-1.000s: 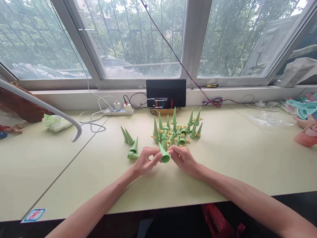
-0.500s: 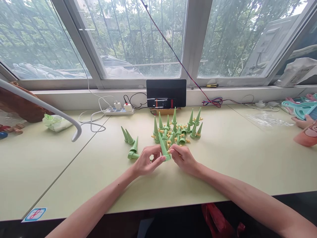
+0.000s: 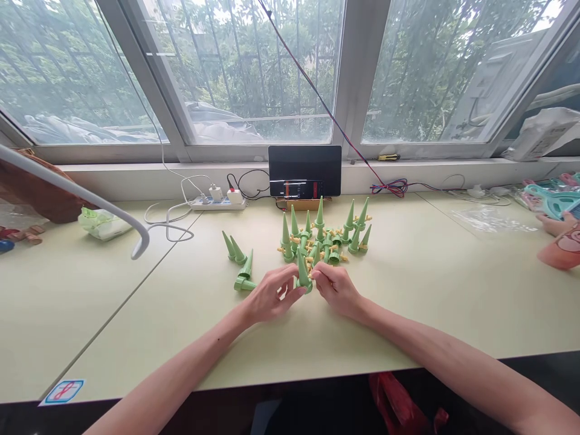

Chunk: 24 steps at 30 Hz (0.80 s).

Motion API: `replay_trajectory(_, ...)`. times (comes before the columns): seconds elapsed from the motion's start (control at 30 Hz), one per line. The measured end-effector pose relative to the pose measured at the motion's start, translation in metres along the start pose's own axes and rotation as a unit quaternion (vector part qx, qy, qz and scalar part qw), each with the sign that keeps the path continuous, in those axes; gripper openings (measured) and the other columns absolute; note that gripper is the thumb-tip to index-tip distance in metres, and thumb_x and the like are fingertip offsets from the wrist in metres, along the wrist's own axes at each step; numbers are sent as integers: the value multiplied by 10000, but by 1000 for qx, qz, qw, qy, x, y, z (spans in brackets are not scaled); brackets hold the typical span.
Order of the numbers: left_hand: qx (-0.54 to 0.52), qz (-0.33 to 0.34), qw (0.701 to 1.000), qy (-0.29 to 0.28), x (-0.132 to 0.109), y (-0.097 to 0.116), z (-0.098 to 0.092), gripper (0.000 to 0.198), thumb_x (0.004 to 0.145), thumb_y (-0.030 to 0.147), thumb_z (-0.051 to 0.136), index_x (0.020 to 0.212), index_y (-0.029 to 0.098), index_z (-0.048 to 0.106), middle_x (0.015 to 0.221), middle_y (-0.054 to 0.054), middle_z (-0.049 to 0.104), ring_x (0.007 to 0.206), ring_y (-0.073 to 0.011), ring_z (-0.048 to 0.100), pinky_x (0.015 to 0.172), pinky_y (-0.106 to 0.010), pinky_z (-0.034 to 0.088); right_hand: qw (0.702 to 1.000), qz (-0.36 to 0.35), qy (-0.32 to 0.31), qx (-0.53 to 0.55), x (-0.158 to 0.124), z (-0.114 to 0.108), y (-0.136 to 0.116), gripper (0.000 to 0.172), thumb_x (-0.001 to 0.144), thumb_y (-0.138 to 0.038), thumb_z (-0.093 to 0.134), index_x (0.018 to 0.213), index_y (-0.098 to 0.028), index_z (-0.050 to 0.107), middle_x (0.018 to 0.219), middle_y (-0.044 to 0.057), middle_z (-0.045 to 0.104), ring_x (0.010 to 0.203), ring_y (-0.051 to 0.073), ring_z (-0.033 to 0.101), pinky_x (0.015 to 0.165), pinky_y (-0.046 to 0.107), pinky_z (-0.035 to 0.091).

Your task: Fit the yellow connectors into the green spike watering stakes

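Note:
Between the thumb and fingers of my left hand (image 3: 274,294) is a green plastic watering spike (image 3: 302,272), its tip pointing up. My right hand (image 3: 338,290) is closed in a pinch at the spike's right side, on a small yellow valve (image 3: 310,275) mostly covered by the fingers. Just beyond my hands stands a cluster of similar green spikes (image 3: 319,214), several with yellow valves sticking out. To the left of my left hand lie a few more green spikes (image 3: 245,266), with no yellow part showing on them.
A dark tablet (image 3: 304,166) and a phone stand against the windowsill. A power strip (image 3: 218,204) with plugs and white cables sits at back left. A white curved bar (image 3: 90,193) reaches in from the left. At far right, another person's hand (image 3: 556,225) is near turquoise plastic items (image 3: 555,202).
The spike in my left hand has turned from a leftward lean to nearly upright. My right hand stays pinched at its side. The other person's turquoise item has shifted slightly.

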<state>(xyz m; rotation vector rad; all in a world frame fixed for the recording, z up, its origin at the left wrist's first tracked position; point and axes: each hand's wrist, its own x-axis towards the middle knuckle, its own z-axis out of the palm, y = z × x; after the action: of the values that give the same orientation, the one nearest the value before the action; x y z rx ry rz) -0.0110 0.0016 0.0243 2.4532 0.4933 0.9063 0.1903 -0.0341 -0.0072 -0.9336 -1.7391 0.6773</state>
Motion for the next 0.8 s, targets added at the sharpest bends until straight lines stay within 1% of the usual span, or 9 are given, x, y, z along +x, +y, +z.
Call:
replay_trajectory(0.1,14,6,1000,-7,-1,-4,1,82,960,243,517,932,166,523,742,1,521,554,-90,427,509,-211,388,1000,4,0,1,0,-1,-1,357,1030,-371,386,708,-219,367,547,-59,355,481,99,313,481,237,271)
replay_trajectory(0.2,39,19,999,3,-2,-8,2,96,970,244,517,1002,163,557,739,9,512,523,-78,410,502,-207,381,1000,4,2,-1,1,-1,-2,361,1029,-374,384,704,-221,352,549,-58,354,483,100,312,481,239,271)
replay_trajectory(0.27,60,32,998,8,-3,-10,3,145,981,244,507,1084,165,571,738,8,514,521,-81,406,505,-208,377,1000,5,5,-2,2,-1,-3,369,1029,-377,383,697,-222,338,552,-57,351,487,101,312,480,240,271)
replay_trajectory(0.37,84,41,996,6,-3,-11,3,236,1000,240,474,1211,179,560,824,-27,578,532,-84,411,525,-212,386,1000,5,7,-1,2,-1,-3,375,1030,-379,381,694,-223,321,554,-60,330,488,100,303,474,240,264)
replay_trajectory(0.47,104,38,994,5,-3,-11,1,296,1012,233,448,1288,191,545,877,-43,608,558,-90,428,567,-219,404,1000,3,5,6,2,-1,-1,378,1032,-388,377,699,-225,306,562,-66,286,484,98,284,467,239,257)
replay_trajectory(0.57,118,38,992,-1,-2,-11,-1,323,1024,236,403,1307,191,553,840,-35,588,586,-104,439,587,-220,406,1000,5,4,15,2,-1,0,385,1035,-407,371,702,-227,302,563,-67,275,481,98,285,464,239,264)
replay_trajectory(0.67,132,40,990,2,-1,-11,-3,337,1027,225,376,1301,193,569,783,-19,556,578,-106,428,569,-214,391,1000,12,7,17,2,-1,0,398,1034,-439,369,701,-228,316,559,-62,303,482,102,308,464,240,282)
replay_trajectory(0.73,138,41,989,20,-1,-11,-1,330,1021,216,390,1295,201,575,763,-8,555,562,-99,422,561,-208,389,1000,17,13,18,2,-1,-1,405,1032,-460,371,702,-228,332,556,-59,326,483,104,324,465,241,297)
replay_trajectory(0.8,132,30,989,52,0,-11,2,314,1012,217,425,1295,213,560,753,9,571,535,-82,429,564,-199,404,999,14,22,21,3,-1,-2,407,1032,-469,371,706,-225,354,556,-56,347,482,105,334,469,242,312)
